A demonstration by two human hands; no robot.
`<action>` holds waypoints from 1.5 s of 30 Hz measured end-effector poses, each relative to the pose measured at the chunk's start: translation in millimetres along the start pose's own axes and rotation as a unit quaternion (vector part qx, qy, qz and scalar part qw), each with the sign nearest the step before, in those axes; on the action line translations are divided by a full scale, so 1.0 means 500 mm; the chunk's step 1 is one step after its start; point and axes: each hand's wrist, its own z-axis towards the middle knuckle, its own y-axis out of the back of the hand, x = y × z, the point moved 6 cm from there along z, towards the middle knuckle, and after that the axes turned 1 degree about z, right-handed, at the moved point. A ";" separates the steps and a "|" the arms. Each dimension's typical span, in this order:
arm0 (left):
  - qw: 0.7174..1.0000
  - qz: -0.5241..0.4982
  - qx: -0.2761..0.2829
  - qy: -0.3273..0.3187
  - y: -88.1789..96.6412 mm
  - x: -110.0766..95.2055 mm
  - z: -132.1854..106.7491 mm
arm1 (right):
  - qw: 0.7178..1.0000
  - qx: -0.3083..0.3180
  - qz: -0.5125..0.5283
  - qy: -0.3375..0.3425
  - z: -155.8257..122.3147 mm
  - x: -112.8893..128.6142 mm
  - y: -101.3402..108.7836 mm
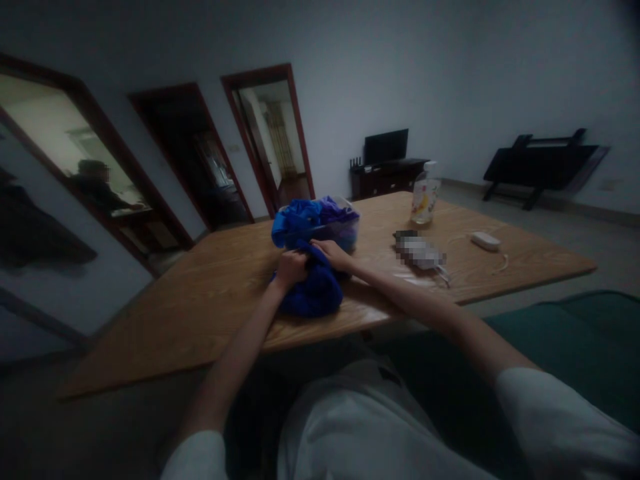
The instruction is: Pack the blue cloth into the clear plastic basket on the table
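A bunched blue cloth (315,293) lies on the wooden table (210,300) near its front edge. My left hand (291,267) grips the cloth's top left, fingers closed on the fabric. My right hand (334,255) presses on the cloth's top right and pinches it. Just behind the hands stands a clear plastic tub (345,233) stuffed with more blue and purple cloths (310,217).
A clear bottle (425,197) stands further right on the table, with a blurred flat object (420,253) and a small white device (485,241) with a cord. Another person (97,187) is seen through an opening at left. A dark TV stand (387,177) is by the far wall.
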 end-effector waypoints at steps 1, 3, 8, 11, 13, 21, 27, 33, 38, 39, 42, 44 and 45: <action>1.000 -0.013 -0.023 0.008 0.009 0.000 -0.001 | 1.000 0.002 0.014 -0.010 0.000 -0.006 -0.001; 0.996 -0.042 -0.069 0.028 0.026 0.000 -0.002 | 0.999 0.016 0.027 -0.032 -0.001 -0.016 -0.006; 0.993 -0.061 -0.100 0.003 0.045 -0.016 -0.002 | 0.998 0.033 0.008 -0.061 -0.003 -0.028 -0.013; 0.995 -0.050 -0.085 0.000 0.047 -0.019 0.000 | 0.998 0.032 0.000 -0.057 -0.002 -0.034 -0.017; 0.996 -0.044 -0.073 0.011 0.046 -0.014 0.000 | 0.999 0.029 -0.007 -0.040 -0.002 -0.034 -0.020; 0.998 -0.032 -0.053 0.011 0.051 -0.006 -0.002 | 0.998 0.024 -0.052 0.007 -0.014 0.001 -0.021; 0.997 -0.021 -0.065 0.041 0.055 0.006 -0.005 | 0.997 0.025 -0.076 0.008 -0.013 0.021 -0.014; 0.994 -0.041 -0.077 0.070 0.050 0.022 -0.009 | 0.995 0.029 -0.096 0.024 -0.015 0.025 -0.015; 0.991 -0.053 -0.092 0.079 0.048 0.021 -0.010 | 0.988 0.020 -0.147 0.040 -0.019 0.029 -0.015; 0.991 -0.054 -0.092 0.076 0.048 0.019 -0.009 | 0.987 0.014 -0.155 0.039 -0.019 0.030 -0.014; 0.992 -0.058 -0.088 0.067 0.046 0.014 -0.008 | 0.984 -0.014 -0.172 0.055 -0.017 0.036 -0.010; 0.992 -0.062 -0.088 0.064 0.046 0.012 -0.008 | 0.980 -0.033 -0.180 0.078 -0.014 0.045 -0.004; 0.992 -0.064 -0.089 0.063 0.046 0.012 -0.008 | 0.979 -0.041 -0.180 0.088 -0.013 0.049 -0.001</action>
